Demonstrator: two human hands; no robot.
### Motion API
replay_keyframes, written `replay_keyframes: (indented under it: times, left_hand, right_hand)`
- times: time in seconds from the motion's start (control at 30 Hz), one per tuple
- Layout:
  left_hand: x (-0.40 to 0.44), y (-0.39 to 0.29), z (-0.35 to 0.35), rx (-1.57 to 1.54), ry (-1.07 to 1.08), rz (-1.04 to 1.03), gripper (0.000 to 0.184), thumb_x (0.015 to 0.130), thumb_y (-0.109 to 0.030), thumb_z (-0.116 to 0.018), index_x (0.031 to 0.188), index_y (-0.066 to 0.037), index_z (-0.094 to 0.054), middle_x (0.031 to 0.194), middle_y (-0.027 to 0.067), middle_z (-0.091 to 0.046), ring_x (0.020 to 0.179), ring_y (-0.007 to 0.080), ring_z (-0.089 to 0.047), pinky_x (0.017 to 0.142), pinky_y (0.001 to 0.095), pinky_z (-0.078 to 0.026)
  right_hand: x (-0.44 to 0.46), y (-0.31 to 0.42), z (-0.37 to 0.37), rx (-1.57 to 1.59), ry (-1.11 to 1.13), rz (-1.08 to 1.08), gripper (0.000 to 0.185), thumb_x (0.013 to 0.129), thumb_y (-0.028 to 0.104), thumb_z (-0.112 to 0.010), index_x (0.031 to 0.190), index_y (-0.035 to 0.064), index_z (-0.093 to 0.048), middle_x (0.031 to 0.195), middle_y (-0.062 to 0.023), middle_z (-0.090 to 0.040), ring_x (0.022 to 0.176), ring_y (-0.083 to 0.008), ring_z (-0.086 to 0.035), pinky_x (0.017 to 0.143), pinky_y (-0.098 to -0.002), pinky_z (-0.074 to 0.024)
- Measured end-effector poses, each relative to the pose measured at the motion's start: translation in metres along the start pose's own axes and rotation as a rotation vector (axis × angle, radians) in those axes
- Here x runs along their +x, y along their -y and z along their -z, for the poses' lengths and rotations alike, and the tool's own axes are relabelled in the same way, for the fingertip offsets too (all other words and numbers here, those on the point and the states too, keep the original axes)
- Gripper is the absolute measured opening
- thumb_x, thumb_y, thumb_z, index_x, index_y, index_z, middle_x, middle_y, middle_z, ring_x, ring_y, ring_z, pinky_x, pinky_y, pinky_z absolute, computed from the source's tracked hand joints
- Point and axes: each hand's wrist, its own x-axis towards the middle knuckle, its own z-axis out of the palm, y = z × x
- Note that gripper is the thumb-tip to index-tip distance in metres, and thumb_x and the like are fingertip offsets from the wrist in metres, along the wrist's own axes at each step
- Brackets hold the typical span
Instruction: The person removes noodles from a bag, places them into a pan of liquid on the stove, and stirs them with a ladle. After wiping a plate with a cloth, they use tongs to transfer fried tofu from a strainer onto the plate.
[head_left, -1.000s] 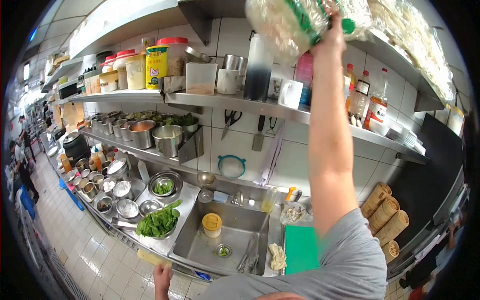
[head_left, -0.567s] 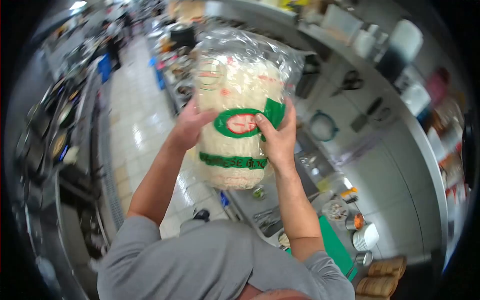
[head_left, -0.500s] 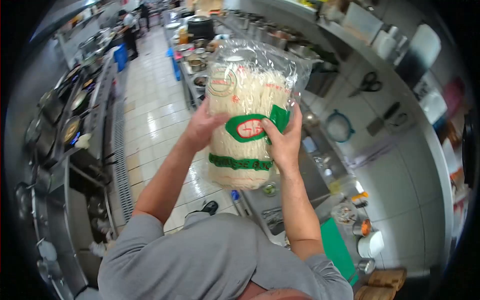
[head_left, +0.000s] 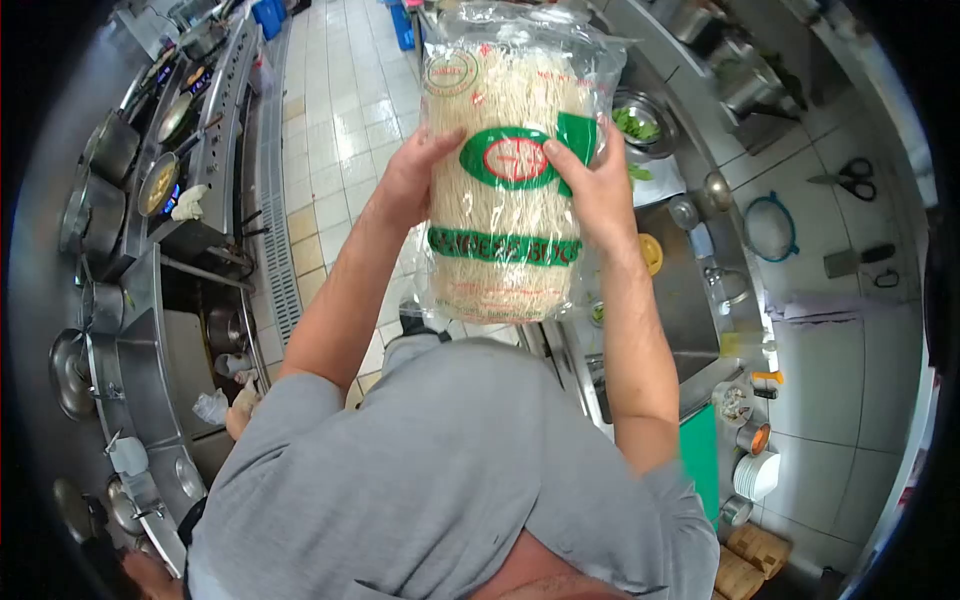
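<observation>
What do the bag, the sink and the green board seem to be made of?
Bag: clear, glossy plastic film; it wrinkles, catches light and shows pale strands inside.
Sink: smooth metal, probably stainless steel, from its grey colour and soft sheen.
Green board: likely plastic, rather matt; colour even, no wood grain visible.

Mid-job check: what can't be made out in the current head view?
- Head view: most fingers of the left hand and right hand, hidden behind the noodle bag.
- Head view: the bag's finest print, too small.
- Head view: part of the yellow lid, behind the right forearm.
- Head view: part of the green board, covered by the right sleeve.
</observation>
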Motion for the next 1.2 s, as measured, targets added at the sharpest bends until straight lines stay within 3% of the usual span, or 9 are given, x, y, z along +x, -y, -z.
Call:
replay_keyframes:
  times: [0.17,0.37,0.53,0.63,0.7,0.73,0.8,0.9,1.2]
  left_hand:
    - [-0.010,-0.035,0.102,-0.077,-0.203,0.111,0.054,0.099,-0.025,-0.064,0.142,0.001,-0.044,0.129,0.0162,-0.064,0.112,0.0249,-0.068,0.093,0.0393,-0.059]
    - [-0.024,-0.075,0.169,0.653,-0.516,-0.260,0.073,0.082,-0.015,-0.081,0.142,0.002,-0.042,0.124,0.0160,-0.065,0.116,0.0252,-0.065,0.098,0.0363,-0.053]
    - [-0.052,-0.083,0.224,1.255,-0.460,-0.471,0.083,0.076,-0.009,-0.084,0.146,-0.003,-0.040,0.121,0.0171,-0.066,0.115,0.0259,-0.065,0.096,0.0376,-0.053]
    - [-0.039,-0.102,0.242,1.051,-0.430,-0.216,0.075,0.076,-0.009,-0.085,0.141,-0.003,-0.046,0.117,0.0161,-0.068,0.110,0.0275,-0.066,0.096,0.0371,-0.052]
    - [-0.038,-0.104,0.275,0.977,-0.452,-0.114,0.065,0.076,-0.006,-0.083,0.134,-0.003,-0.053,0.130,0.0158,-0.061,0.111,0.0285,-0.064,0.098,0.0386,-0.051]
    - [-0.039,-0.111,0.296,1.022,-0.405,-0.147,0.062,0.077,-0.007,-0.082,0.133,-0.004,-0.054,0.135,0.0136,-0.055,0.112,0.0274,-0.063,0.098,0.0388,-0.051]
    - [-0.035,-0.101,0.388,0.650,-0.366,-0.035,0.055,0.084,-0.009,-0.074,0.133,-0.009,-0.049,0.142,0.0066,-0.040,0.110,0.0209,-0.060,0.094,0.0363,-0.051]
    - [0.019,-0.128,0.367,0.176,-0.638,-0.013,0.030,0.094,-0.006,-0.063,0.124,-0.006,-0.056,0.129,0.0058,-0.051,0.119,0.0162,-0.050,0.102,0.0338,-0.046]
    - [0.140,-0.155,0.498,1.079,-0.906,0.172,0.016,0.096,-0.017,-0.064,0.092,-0.001,-0.065,0.078,0.0085,-0.065,0.072,0.0139,-0.058,0.067,0.0332,-0.050]
  right_hand:
    - [0.053,-0.063,-0.094,0.053,0.077,-0.178,0.077,0.090,0.031,-0.080,0.145,-0.0047,-0.041,0.126,-0.0200,-0.063,0.113,-0.0212,-0.062,0.097,-0.0339,-0.0503]
    - [0.104,-0.051,-0.227,0.062,-0.178,0.077,0.093,0.095,0.038,-0.072,0.158,-0.0004,-0.016,0.155,-0.0317,-0.032,0.141,-0.0392,-0.040,0.115,-0.0446,-0.0344]
    - [0.124,-0.048,-0.298,-0.252,0.069,0.087,0.078,0.093,0.032,-0.073,0.152,-0.0022,-0.036,0.155,-0.0302,-0.034,0.144,-0.0362,-0.038,0.117,-0.0411,-0.0327]
    - [0.138,-0.055,-0.339,0.209,0.175,-0.094,0.062,0.092,0.026,-0.074,0.142,-0.0030,-0.051,0.153,-0.0308,-0.040,0.142,-0.0387,-0.043,0.116,-0.0408,-0.0357]
    - [0.155,-0.095,-0.364,-0.061,0.144,0.087,0.042,0.096,0.017,-0.069,0.131,-0.0045,-0.060,0.133,-0.0276,-0.060,0.131,-0.0401,-0.055,0.112,-0.0412,-0.0410]
    - [0.174,-0.110,-0.372,-0.047,0.129,0.176,0.022,0.104,0.014,-0.056,0.112,-0.0044,-0.066,0.108,-0.0177,-0.071,0.114,-0.0268,-0.064,0.103,-0.0370,-0.0472]
    - [0.204,-0.126,-0.386,0.117,0.135,0.056,0.020,0.105,0.014,-0.055,0.106,-0.0031,-0.065,0.101,-0.0152,-0.072,0.104,-0.0235,-0.066,0.096,-0.0352,-0.0498]
    - [0.245,-0.161,-0.438,0.224,0.242,0.040,0.022,0.108,0.017,-0.051,0.096,0.0010,-0.061,0.086,-0.0052,-0.070,0.074,-0.0114,-0.063,0.070,-0.0270,-0.0512]
    - [0.372,-0.263,-0.530,0.760,0.319,-0.955,0.017,0.106,0.023,-0.053,0.096,0.0094,-0.057,0.065,0.0013,-0.046,0.050,-0.0086,-0.042,0.043,-0.0245,-0.0311]
